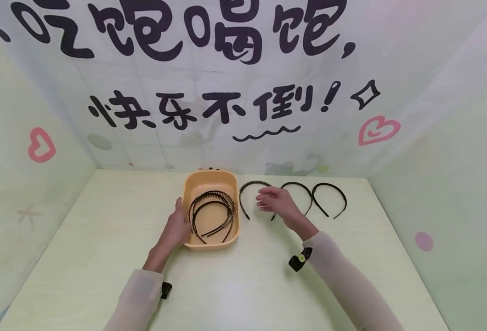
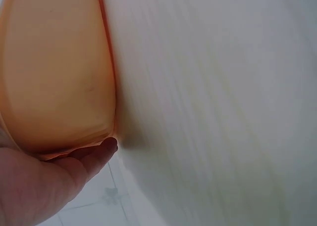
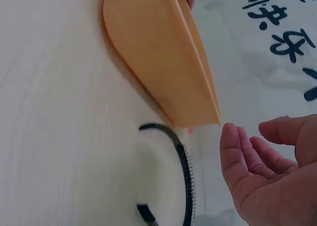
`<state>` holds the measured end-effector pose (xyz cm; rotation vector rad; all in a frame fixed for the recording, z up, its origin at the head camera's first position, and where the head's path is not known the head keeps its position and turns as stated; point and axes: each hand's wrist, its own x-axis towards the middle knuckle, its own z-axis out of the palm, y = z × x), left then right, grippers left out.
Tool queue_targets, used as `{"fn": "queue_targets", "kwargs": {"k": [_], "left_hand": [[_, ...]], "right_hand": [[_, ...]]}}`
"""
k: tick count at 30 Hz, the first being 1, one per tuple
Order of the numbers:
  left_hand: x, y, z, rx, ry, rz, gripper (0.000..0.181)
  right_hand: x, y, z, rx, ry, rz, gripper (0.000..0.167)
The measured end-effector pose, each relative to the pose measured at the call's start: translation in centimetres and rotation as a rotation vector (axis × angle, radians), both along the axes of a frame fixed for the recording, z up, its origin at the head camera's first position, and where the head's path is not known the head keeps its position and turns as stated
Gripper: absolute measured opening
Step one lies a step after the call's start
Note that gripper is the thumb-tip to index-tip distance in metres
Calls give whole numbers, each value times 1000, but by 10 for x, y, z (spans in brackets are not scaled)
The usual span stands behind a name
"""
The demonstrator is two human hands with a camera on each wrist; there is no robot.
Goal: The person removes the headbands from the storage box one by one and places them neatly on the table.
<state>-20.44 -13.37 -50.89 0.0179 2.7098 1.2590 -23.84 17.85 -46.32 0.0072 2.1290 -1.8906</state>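
The left hand [image 1: 176, 226] grips the left wall of an orange plastic box [image 1: 212, 247]; in the left wrist view its fingers [image 2: 94, 159] lie along the outer wall [image 2: 59, 77]. Several black toothed headbands [image 1: 212, 202] overlap inside the box. The right hand [image 1: 282, 207] is over the row of headbands right of the box, fingers loosely bent and holding nothing. It partly covers the middle headband [image 1: 297, 184]. In the right wrist view, thumb and fingers of this hand [image 3: 270, 169] are apart, beside a headband [image 3: 187, 171] and the box [image 3: 153, 57].
Another headband [image 1: 255, 182] lies close to the box's right side, and one more [image 1: 329, 185] is at the right end of the row. The pale table [image 1: 235, 294] meets a back wall [image 1: 210, 147] with black lettering, and side walls stand left and right.
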Motion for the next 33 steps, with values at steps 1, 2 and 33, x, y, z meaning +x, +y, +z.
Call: {"fn": "queue_targets", "kwargs": {"k": [1, 2, 33], "left_hand": [[0, 0, 0, 2, -4, 1, 79], [0, 0, 0, 1, -9, 1, 80], [0, 0, 1, -24, 8, 10, 78]], "right_hand": [[2, -7, 1, -1, 3, 31, 33], [3, -14, 3, -1, 2, 63, 34], [19, -111, 15, -57, -273, 160, 62]]}}
